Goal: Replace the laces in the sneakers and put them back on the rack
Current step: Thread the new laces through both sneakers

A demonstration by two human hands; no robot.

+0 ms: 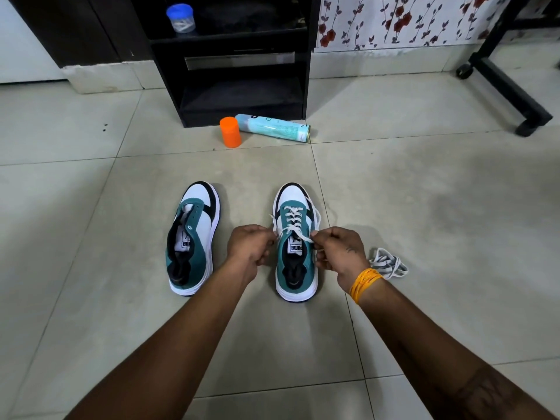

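Observation:
Two teal, white and black sneakers stand on the tiled floor, toes pointing away from me. The left sneaker [194, 237] has no lace and its tongue lies open. The right sneaker [295, 244] carries a white lace [293, 214] criss-crossed through its eyelets. My left hand [251, 247] pinches the lace's left end beside that shoe. My right hand [339, 253] pinches the other end over the shoe's tongue. A loose grey-white lace [389, 264] lies bunched on the floor just right of my right wrist.
A black shoe rack [242, 65] stands against the wall ahead, with a blue-lidded jar [181, 19] on its upper shelf. An orange cap [230, 131] and a light-blue spray can [272, 128] lie before it. A black wheeled stand [509, 86] is at far right.

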